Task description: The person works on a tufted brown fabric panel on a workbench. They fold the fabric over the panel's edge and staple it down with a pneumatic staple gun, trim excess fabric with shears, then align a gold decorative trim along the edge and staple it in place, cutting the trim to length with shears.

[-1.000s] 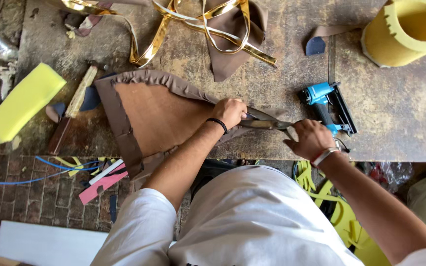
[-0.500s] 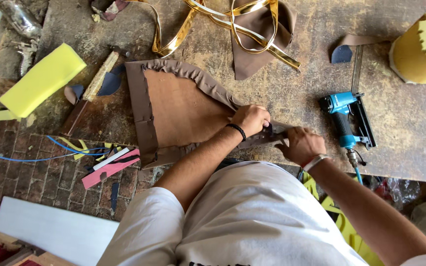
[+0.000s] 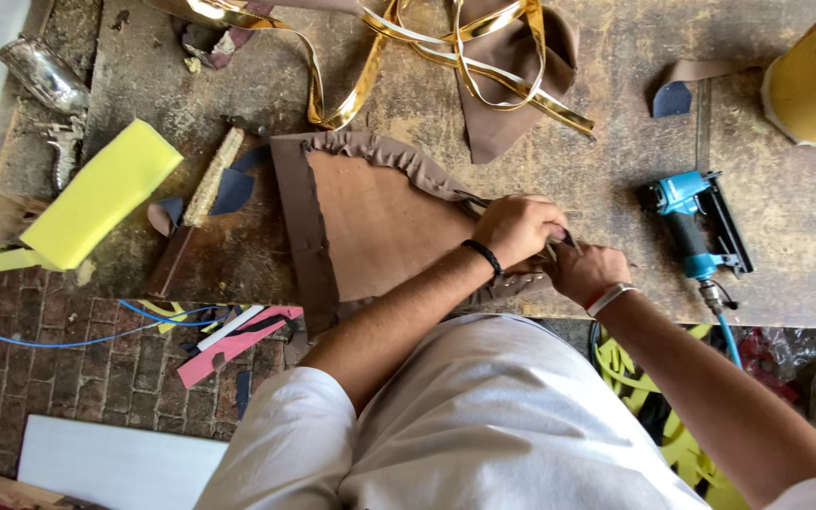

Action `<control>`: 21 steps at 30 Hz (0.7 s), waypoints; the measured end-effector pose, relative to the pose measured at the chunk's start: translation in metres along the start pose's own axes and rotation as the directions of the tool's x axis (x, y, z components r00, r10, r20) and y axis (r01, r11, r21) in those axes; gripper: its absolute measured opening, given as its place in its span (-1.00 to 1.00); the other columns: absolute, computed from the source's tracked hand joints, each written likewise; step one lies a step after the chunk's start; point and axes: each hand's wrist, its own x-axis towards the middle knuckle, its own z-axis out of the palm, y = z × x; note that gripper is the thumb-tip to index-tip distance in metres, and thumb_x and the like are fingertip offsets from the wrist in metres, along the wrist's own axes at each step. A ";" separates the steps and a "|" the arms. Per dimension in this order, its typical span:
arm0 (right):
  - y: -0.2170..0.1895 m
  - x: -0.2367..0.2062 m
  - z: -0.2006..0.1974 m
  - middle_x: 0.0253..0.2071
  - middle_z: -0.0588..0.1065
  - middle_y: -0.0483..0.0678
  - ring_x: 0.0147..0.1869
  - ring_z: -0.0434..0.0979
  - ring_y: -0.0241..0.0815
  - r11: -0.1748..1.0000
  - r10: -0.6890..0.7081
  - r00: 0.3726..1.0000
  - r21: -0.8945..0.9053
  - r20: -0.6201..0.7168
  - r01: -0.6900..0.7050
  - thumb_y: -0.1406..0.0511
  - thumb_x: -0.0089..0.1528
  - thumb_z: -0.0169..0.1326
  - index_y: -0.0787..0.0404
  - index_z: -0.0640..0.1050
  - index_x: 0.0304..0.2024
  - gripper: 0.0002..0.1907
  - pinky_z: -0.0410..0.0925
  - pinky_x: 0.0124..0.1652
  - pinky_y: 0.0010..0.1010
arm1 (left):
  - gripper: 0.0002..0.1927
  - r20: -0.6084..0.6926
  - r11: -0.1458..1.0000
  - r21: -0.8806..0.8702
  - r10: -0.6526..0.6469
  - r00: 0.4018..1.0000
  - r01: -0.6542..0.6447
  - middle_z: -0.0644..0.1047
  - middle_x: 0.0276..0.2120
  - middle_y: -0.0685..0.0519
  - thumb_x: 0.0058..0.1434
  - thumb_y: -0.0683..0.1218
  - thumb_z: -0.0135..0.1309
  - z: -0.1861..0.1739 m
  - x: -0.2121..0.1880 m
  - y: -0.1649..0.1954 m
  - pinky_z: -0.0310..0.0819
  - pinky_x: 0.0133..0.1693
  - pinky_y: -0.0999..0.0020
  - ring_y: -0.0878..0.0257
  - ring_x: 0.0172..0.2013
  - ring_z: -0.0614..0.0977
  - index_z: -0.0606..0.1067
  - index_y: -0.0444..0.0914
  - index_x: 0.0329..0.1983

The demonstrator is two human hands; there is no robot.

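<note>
Together, both hands work one corner of the fabric-wrapped board (image 3: 380, 222): left hand (image 3: 517, 229) pinches the brown fabric edge, right hand (image 3: 586, 272) grips beside it. Nearby (untouched) a blue staple gun (image 3: 696, 222) lies on the bench (image 3: 805, 246).
</note>
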 end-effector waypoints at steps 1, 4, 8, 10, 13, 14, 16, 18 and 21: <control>-0.001 0.001 -0.003 -0.25 0.64 -0.06 -0.21 0.70 -0.12 1.000 0.028 0.999 0.002 0.039 -0.028 -0.27 0.39 -0.25 -0.07 0.55 0.04 -0.40 0.52 -0.28 -0.30 | -0.95 0.005 1.000 -0.016 0.001 1.000 -0.001 0.66 -0.40 0.13 0.13 -0.13 0.19 -0.001 0.001 0.000 0.58 -0.24 0.24 0.17 -0.33 0.70 0.64 -0.12 -0.42; -0.016 0.010 -0.009 -0.25 0.63 -0.09 -0.21 0.69 -0.17 1.000 -0.008 0.999 -0.012 -0.053 0.008 -0.16 0.36 -0.17 -0.06 0.58 -0.03 -0.52 0.52 -0.27 -0.36 | -0.90 0.027 0.998 0.006 0.068 0.997 -0.068 0.65 -0.41 0.18 0.17 -0.15 0.17 -0.005 0.006 0.001 0.60 -0.21 0.30 0.23 -0.36 0.69 0.65 -0.08 -0.42; -0.030 0.029 -0.024 -0.24 0.63 -0.11 -0.21 0.66 -0.22 0.990 0.040 0.996 -0.132 -0.079 -0.050 0.00 0.30 -0.04 -0.03 0.62 -0.10 -0.67 0.49 -0.25 -0.42 | -0.92 0.026 0.992 0.004 0.124 0.992 -0.124 0.65 -0.38 0.19 0.12 -0.16 0.21 -0.019 0.002 0.011 0.61 -0.18 0.30 0.25 -0.33 0.69 0.65 -0.07 -0.40; -0.031 0.030 -0.035 -0.24 0.63 -0.11 -0.21 0.65 -0.25 0.971 0.112 0.993 -0.207 -0.035 -0.116 0.08 0.28 0.02 -0.02 0.64 -0.14 -0.74 0.48 -0.24 -0.45 | -0.97 0.067 0.994 -0.032 0.110 0.992 -0.108 0.63 -0.40 0.20 0.15 -0.11 0.25 -0.026 0.002 0.022 0.61 -0.21 0.32 0.27 -0.37 0.68 0.64 -0.07 -0.38; -0.048 0.020 -0.055 -0.24 0.63 -0.12 -0.21 0.63 -0.29 0.888 0.268 0.960 -0.368 -0.078 -0.278 0.19 0.24 0.12 0.00 0.66 -0.19 -0.84 0.46 -0.22 -0.49 | -0.94 0.062 0.984 -0.099 0.155 0.986 -0.149 0.63 -0.40 0.19 0.14 -0.11 0.25 -0.033 0.007 0.041 0.61 -0.22 0.32 0.27 -0.37 0.68 0.65 -0.04 -0.36; -0.062 0.017 -0.061 -0.24 0.62 -0.13 -0.21 0.63 -0.30 0.809 0.363 0.923 -0.447 -0.131 -0.381 0.23 0.22 0.15 0.01 0.67 -0.21 -0.87 0.46 -0.22 -0.50 | -0.94 0.059 0.982 -0.106 0.166 0.984 -0.159 0.64 -0.40 0.19 0.14 -0.11 0.25 -0.035 0.010 0.047 0.61 -0.22 0.32 0.26 -0.37 0.68 0.65 -0.04 -0.35; -0.097 0.014 -0.075 -0.24 0.62 -0.13 -0.20 0.62 -0.32 0.574 0.539 0.796 -0.571 -0.277 -0.587 0.31 0.19 0.21 0.02 0.69 -0.25 -0.91 0.44 -0.21 -0.53 | -0.94 0.054 0.979 -0.118 0.174 0.983 -0.167 0.65 -0.38 0.19 0.13 -0.11 0.26 -0.039 0.015 0.055 0.61 -0.21 0.32 0.26 -0.36 0.69 0.65 -0.03 -0.35; -0.122 0.012 -0.085 -0.24 0.62 -0.14 -0.20 0.60 -0.35 0.329 0.671 0.630 -0.604 -0.392 -0.726 0.39 0.17 0.28 0.04 0.71 -0.29 -0.89 0.43 -0.20 -0.56 | -0.93 0.053 0.977 -0.122 0.180 0.982 -0.173 0.65 -0.37 0.19 0.12 -0.11 0.27 -0.044 0.019 0.061 0.62 -0.20 0.32 0.26 -0.36 0.69 0.65 -0.03 -0.34; -0.125 0.012 -0.089 -0.24 0.63 -0.13 -0.22 0.60 -0.34 0.330 0.679 0.616 -0.584 -0.400 -0.742 0.37 0.11 0.32 0.06 0.68 -0.27 -0.85 0.44 -0.19 -0.53 | -0.91 0.045 0.973 -0.133 0.194 0.980 -0.186 0.66 -0.36 0.18 0.11 -0.11 0.29 -0.051 0.022 0.071 0.62 -0.19 0.32 0.26 -0.35 0.70 0.65 -0.02 -0.34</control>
